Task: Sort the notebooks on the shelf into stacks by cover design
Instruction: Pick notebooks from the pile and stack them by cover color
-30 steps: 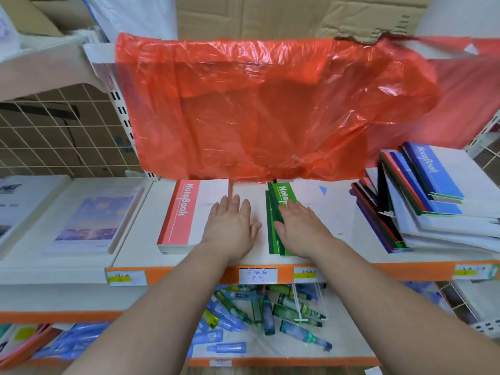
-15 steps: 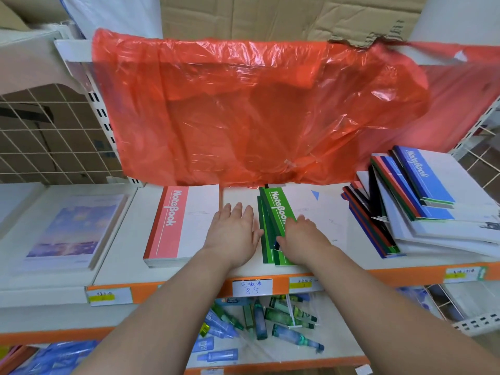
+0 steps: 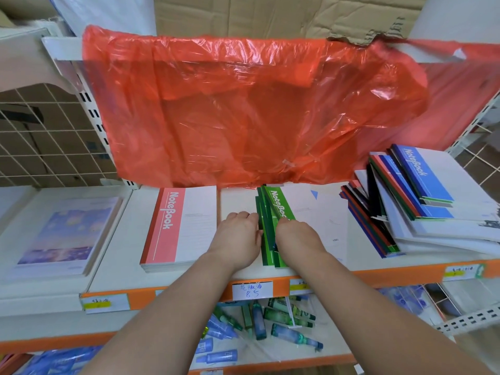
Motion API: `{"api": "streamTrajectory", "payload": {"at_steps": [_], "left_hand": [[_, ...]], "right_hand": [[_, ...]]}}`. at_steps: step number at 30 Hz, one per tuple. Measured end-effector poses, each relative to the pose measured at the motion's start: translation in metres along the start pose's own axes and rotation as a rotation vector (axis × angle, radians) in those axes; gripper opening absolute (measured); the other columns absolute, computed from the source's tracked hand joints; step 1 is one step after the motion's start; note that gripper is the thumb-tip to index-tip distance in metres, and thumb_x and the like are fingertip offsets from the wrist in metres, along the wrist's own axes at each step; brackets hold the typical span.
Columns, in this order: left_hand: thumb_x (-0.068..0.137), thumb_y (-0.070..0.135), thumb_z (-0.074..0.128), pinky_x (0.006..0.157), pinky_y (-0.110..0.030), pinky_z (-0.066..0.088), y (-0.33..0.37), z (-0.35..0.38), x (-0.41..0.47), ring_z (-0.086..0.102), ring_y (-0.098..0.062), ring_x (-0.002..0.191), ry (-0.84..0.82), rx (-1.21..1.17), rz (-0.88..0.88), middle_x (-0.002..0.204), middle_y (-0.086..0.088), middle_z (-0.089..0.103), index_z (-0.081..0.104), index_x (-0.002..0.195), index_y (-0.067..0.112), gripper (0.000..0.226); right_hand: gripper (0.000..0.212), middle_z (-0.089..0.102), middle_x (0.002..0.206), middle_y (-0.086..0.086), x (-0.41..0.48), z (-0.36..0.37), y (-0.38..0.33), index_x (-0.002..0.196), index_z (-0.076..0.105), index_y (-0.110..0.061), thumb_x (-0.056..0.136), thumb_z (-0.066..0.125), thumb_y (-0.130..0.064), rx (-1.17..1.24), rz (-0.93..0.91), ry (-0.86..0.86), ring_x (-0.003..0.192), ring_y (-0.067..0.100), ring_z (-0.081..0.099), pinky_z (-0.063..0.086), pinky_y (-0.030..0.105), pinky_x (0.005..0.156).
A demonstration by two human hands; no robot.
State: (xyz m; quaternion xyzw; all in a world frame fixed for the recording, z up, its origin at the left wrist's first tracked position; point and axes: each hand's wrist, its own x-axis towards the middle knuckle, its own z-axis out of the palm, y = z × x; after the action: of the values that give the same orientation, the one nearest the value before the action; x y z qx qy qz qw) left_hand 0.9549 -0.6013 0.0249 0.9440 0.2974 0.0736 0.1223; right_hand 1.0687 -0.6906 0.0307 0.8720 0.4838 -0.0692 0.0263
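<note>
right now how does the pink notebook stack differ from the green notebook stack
The pink stack has a pink spine band; the green stack a green one. The pink stack lies squared and untouched; the green stack is fanned askew, with the left hand and right hand at it. Both read NoteBook on white covers.

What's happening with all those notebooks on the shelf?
A person is sorting notebooks by cover. Both hands are at the green notebooks in the middle of the shelf: the right hand grips them, the left hand sits against their side. A pink stack lies to the left, and a messy mixed pile waits on the right.
</note>
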Motion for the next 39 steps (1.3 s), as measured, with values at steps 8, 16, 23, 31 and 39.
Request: {"api": "streamTrajectory", "payload": {"at_steps": [8,16,23,31,39], "left_hand": [[0.099,0.028,0.052,0.067,-0.039,0.060,0.022,-0.012,0.016,0.072,-0.029,0.082,-0.072,-1.354,-0.661,0.097,-0.017,0.074,0.066,0.104,0.005,0.027],[0.070,0.015,0.038,0.082,-0.049,0.058,-0.001,-0.015,0.019,0.067,-0.030,0.093,0.063,-0.997,-0.667,0.104,-0.005,0.070,0.059,0.107,0.020,0.043],[0.084,0.003,0.039,0.086,-0.048,0.055,-0.016,-0.030,0.009,0.061,-0.031,0.096,0.103,-0.810,-0.683,0.106,-0.008,0.063,0.055,0.110,0.012,0.032],[0.085,0.002,0.037,0.085,-0.048,0.056,-0.019,-0.033,0.004,0.062,-0.030,0.094,0.093,-0.871,-0.683,0.103,-0.006,0.064,0.055,0.106,0.014,0.030],[0.080,0.002,0.037,0.080,-0.052,0.059,-0.022,-0.029,0.003,0.068,-0.032,0.092,0.079,-1.078,-0.702,0.104,-0.009,0.069,0.058,0.103,0.018,0.035]], "right_hand": [[0.034,0.063,0.104,0.020,-0.021,-0.028,-0.018,0.128,0.047,-0.008,0.096,0.040,-0.017,0.205,-0.195,0.162,0.093,0.040,0.059,0.041,0.038,0.065],[0.032,0.057,0.126,0.017,0.000,0.002,0.019,0.120,0.052,-0.007,0.100,0.040,-0.028,0.221,0.084,0.012,0.112,0.032,0.052,0.047,0.036,0.085],[0.085,0.010,0.158,0.025,0.010,0.017,0.015,0.149,0.024,0.001,0.093,0.036,-0.063,0.101,0.224,-0.206,0.145,0.042,0.008,0.023,0.052,0.114],[0.063,0.024,0.153,0.026,0.013,0.014,0.011,0.141,0.035,-0.001,0.099,0.043,-0.047,0.133,0.219,-0.224,0.140,0.041,0.019,0.034,0.046,0.109],[0.030,0.063,0.114,0.021,-0.005,-0.004,0.002,0.121,0.048,-0.001,0.091,0.047,0.000,0.055,0.044,0.008,0.098,0.038,0.062,0.048,0.037,0.071]]}}
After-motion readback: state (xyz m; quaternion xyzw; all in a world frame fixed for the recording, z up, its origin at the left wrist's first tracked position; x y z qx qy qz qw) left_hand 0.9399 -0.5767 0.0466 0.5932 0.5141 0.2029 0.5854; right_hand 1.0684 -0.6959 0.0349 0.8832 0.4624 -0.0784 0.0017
